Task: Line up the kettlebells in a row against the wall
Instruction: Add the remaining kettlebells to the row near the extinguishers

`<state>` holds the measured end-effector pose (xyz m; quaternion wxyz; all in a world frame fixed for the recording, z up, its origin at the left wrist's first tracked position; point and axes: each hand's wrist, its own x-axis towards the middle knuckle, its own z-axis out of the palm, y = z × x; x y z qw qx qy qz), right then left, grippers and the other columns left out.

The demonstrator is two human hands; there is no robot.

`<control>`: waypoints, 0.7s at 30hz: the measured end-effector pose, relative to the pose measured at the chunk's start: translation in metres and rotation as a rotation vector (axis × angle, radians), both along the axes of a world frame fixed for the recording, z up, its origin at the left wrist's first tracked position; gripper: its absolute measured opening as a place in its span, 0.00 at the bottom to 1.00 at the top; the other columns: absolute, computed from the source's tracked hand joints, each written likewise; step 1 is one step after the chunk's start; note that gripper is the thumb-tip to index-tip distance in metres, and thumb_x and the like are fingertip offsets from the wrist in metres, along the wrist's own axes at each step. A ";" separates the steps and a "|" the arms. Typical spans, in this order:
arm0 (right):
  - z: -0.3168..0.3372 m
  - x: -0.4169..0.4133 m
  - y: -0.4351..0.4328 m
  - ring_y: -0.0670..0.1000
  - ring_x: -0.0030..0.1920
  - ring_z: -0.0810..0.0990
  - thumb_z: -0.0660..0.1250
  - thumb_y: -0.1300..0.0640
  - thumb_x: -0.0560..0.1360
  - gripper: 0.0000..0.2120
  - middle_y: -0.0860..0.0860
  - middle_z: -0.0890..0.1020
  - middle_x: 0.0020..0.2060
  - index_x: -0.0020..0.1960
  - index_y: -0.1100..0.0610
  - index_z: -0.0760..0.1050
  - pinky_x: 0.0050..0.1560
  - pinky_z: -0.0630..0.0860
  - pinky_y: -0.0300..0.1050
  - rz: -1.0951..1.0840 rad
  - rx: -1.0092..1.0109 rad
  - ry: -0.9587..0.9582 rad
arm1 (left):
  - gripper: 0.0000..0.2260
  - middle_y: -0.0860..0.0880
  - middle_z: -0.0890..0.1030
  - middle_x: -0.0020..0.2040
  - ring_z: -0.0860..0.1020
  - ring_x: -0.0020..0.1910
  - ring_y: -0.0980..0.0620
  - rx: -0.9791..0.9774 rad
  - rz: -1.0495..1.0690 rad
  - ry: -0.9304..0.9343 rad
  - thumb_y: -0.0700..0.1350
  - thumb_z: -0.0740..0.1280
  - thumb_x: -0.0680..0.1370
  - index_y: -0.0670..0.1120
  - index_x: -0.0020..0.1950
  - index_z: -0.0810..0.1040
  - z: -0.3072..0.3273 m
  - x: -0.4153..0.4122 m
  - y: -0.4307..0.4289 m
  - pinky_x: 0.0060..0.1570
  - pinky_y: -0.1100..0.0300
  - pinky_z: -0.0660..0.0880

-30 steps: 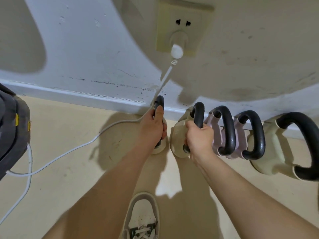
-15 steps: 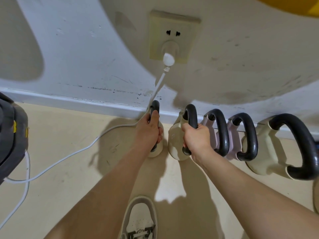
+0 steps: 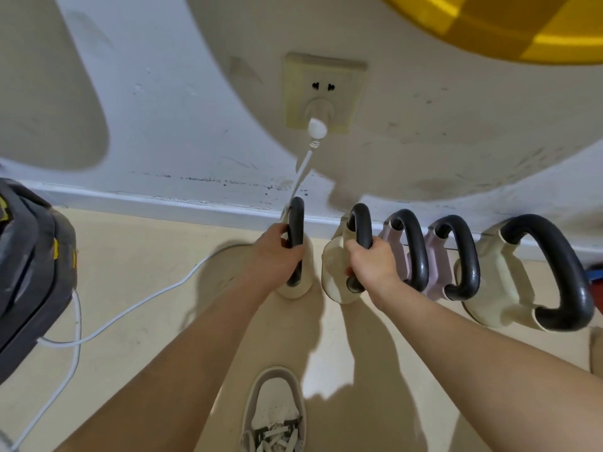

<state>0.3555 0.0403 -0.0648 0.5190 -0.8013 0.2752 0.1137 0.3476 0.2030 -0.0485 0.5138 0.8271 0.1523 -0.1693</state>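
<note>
Several kettlebells with black handles stand along the white baseboard. My left hand grips the handle of the leftmost cream kettlebell. My right hand grips the handle of a second cream kettlebell just right of it. A small gap separates these two. To the right stand two pale pink kettlebells, close together, then a larger cream kettlebell at the far right.
A white cable runs from a plug in the wall socket down behind the leftmost kettlebell and across the floor to a dark bag at left. My shoe stands below. A yellow object is at top right.
The view has shifted so the wall socket sits lower and a yellow object shows at top. Both hands keep their grip on the two left kettlebells, which stay near the baseboard.
</note>
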 end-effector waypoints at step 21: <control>0.275 -0.170 -0.158 0.51 0.45 0.81 0.62 0.58 0.77 0.13 0.47 0.80 0.39 0.59 0.56 0.78 0.49 0.76 0.44 0.687 -0.676 0.091 | 0.10 0.49 0.81 0.33 0.73 0.27 0.57 0.307 -0.832 -0.432 0.46 0.65 0.79 0.44 0.41 0.82 0.244 -0.107 -0.122 0.31 0.63 0.69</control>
